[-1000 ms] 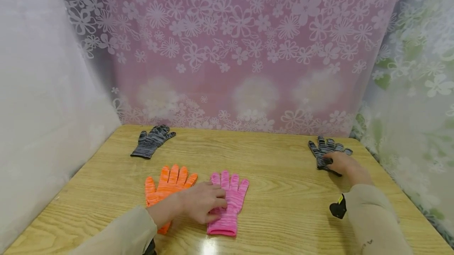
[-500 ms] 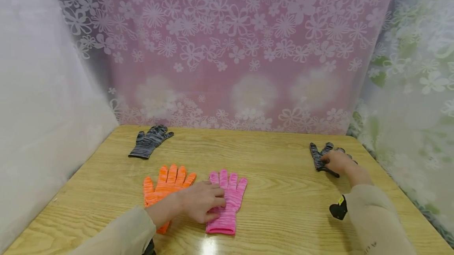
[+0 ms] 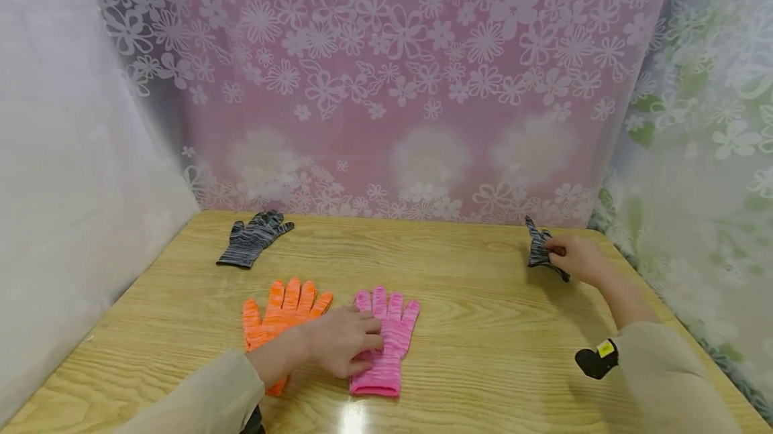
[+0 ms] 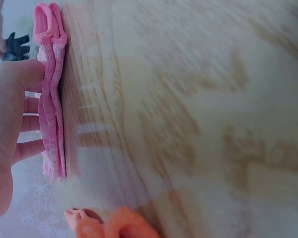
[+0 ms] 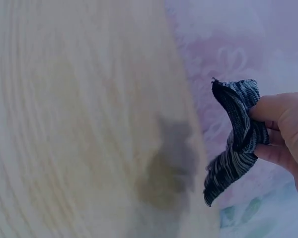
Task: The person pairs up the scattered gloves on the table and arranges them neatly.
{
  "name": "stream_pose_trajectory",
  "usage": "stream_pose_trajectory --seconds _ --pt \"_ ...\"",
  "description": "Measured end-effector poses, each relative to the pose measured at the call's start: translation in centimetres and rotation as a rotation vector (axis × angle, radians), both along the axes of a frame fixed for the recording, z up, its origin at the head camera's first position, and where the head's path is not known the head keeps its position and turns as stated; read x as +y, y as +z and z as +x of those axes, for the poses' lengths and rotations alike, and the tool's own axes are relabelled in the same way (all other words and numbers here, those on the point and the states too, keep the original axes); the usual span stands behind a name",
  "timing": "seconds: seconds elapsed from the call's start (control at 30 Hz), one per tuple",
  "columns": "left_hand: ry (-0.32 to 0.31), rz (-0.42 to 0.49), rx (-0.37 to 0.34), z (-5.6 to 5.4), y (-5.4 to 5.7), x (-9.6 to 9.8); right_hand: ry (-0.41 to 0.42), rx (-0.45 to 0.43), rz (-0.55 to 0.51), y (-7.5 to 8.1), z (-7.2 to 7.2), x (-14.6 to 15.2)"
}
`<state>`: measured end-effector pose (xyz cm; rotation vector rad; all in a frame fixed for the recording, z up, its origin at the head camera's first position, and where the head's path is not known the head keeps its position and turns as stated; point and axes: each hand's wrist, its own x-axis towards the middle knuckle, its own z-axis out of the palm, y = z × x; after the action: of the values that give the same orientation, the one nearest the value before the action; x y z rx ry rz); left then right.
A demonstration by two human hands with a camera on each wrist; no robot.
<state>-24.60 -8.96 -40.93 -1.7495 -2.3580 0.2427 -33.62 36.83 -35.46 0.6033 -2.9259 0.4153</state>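
My right hand pinches a black-and-grey knit glove at the back right of the table. In the right wrist view this glove hangs folded from thumb and fingers, its shadow falling on the wood. My left hand rests its fingertips on a pink glove lying flat, cuff toward me. Seen from the left wrist, the fingers reach fairly straight to the pink glove. Partly beneath my left forearm lies an orange glove, fingers pointing away.
A second black-and-grey glove lies at the back left of the wooden table. Behind the far edge hangs a pink flowered curtain. Pale sheets close off the left side, and a flowered one the right.
My right hand has gathered the dark glove, which lay spread flat, and raised it off the table. My left hand stays in place on the pink glove.
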Motion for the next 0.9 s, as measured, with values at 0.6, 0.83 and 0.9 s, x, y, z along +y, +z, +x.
stream_pose_trajectory --seconds 0.6,0.83,0.9 --pt "-0.007 0.027 0.022 0.0 -0.2 -0.6 0.194 0.001 -0.594 6.5 5.2 -5.8" --pt "-0.019 0.042 0.024 -0.2 -0.2 -0.4 0.314 -0.064 -0.705 6.6 6.1 -6.2" --pt "-0.027 0.042 0.014 -0.3 -0.2 0.2 0.291 -0.06 -0.652 6.4 6.9 -5.9"
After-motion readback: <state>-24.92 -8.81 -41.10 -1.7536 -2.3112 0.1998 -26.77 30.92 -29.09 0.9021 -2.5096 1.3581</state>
